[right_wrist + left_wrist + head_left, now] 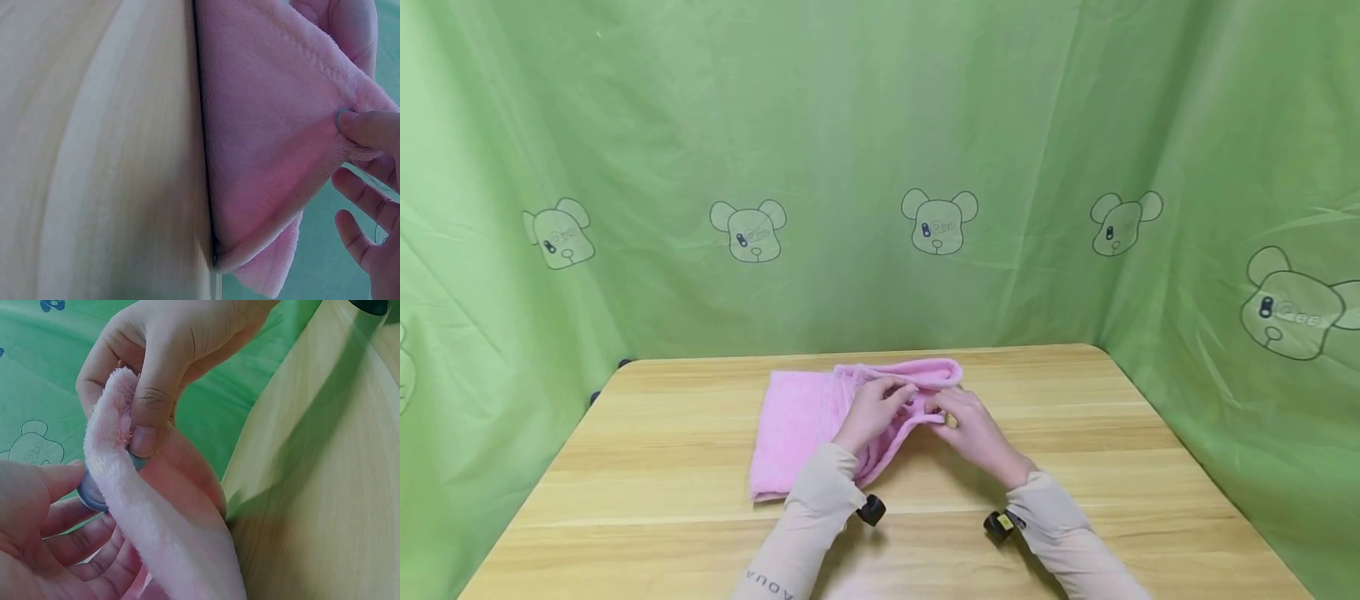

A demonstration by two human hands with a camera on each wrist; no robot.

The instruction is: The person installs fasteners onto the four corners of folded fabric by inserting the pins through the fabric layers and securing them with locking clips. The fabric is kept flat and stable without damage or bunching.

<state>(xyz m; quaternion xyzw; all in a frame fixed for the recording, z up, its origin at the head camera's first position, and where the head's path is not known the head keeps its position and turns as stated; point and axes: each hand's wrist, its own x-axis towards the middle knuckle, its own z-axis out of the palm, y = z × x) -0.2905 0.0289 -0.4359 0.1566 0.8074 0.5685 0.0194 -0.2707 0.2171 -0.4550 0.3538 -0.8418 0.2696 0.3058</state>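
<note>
A fluffy pink cloth with stitched edges lies folded on the table, its right-hand edge lifted between both hands. In the left wrist view, a grey-blue button sits in a slit at that edge, part of it showing on either side. My left hand pinches the button between thumb and fingers from one face of the cloth. From the other face, my right hand pinches the cloth edge, thumb pressed against the button's rim. The right wrist view shows the right thumb there, with the left hand partly hidden behind the cloth.
The wooden table extends around the cloth on all sides. Green curtains with printed bear heads hang behind and at both sides. Black wrist cameras, such as the one at the right sleeve, stick out low over the tabletop.
</note>
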